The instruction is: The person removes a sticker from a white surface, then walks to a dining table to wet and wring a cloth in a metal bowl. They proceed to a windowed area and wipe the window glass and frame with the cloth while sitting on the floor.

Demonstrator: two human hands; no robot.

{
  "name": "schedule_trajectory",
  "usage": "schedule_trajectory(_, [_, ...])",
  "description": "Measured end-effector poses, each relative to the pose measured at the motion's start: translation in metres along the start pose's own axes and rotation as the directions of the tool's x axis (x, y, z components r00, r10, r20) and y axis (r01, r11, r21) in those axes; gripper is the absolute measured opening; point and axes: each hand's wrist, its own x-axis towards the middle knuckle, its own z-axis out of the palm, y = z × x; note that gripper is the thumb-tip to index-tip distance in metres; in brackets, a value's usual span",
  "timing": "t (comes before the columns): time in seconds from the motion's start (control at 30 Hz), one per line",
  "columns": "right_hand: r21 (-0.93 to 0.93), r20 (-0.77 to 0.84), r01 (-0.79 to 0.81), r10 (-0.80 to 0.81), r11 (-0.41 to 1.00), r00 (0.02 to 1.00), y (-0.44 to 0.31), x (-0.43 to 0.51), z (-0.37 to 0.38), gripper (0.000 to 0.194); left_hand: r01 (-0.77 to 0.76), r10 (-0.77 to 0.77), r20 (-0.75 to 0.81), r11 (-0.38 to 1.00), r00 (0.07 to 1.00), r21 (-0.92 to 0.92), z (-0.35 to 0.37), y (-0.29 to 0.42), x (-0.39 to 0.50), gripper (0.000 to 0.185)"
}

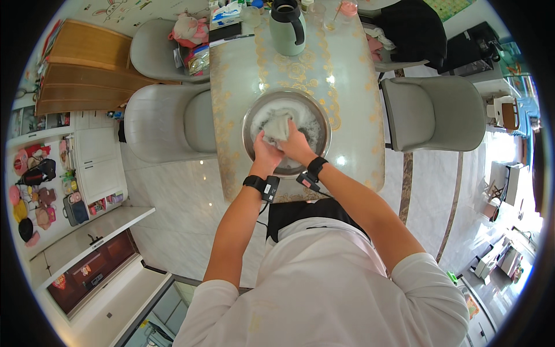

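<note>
A round stainless steel basin (326, 113) stands on the table in front of me, with white suds (284, 105) across its water. Both my hands are over the basin, around a wet whitish cloth (277, 128). My left hand (267, 152) grips the cloth's lower left side, fingers partly hidden beneath it. On its right side, my right hand (298, 142) holds it with the thumb and fingers pressed in. The hands meet near the wrists' inner sides. Each wrist wears a black strap with a small device and a cable.
A pale green thermos jug (287, 32) stands farther back on the table (355, 143), which has a gold-patterned cover. Behind it are cups (347, 9), a tissue pack (227, 13) and a dark phone-like slab (225, 32). Grey chairs flank both sides, including a left chair (160, 121) and right chair (451, 113).
</note>
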Motion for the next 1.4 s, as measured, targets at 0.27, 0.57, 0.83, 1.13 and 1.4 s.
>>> schedule_trajectory(0.27, [-0.077,0.108,0.139,-0.131,0.987,0.986,-0.052,-0.05,0.006,0.056,0.024,-0.045,0.153,0.99,0.987,0.136,0.011,0.011,-0.018,0.059])
schedule_trajectory(0.57, [-0.409,0.027,0.236,-0.247,0.882,0.969,-0.044,-0.034,0.009,0.04,0.051,-0.072,0.069,0.964,0.995,0.261,-0.016,0.005,0.009,0.044])
schedule_trajectory(0.83, [-0.526,-0.11,0.11,-0.195,0.844,0.975,-0.022,-0.014,-0.012,0.032,-0.036,0.018,0.183,0.995,0.983,0.094,-0.009,0.003,0.011,0.04])
schedule_trajectory(1.13, [-0.28,-0.04,0.309,-0.333,0.909,0.942,-0.049,-0.041,-0.041,0.036,-0.275,0.098,0.327,0.785,0.94,0.555,0.027,0.033,-0.06,0.054])
schedule_trajectory(1.4, [0.23,-0.159,0.043,-0.006,0.972,0.987,-0.015,-0.021,-0.079,0.023,-0.483,0.358,0.379,0.272,0.854,0.832,0.011,0.057,-0.072,0.038])
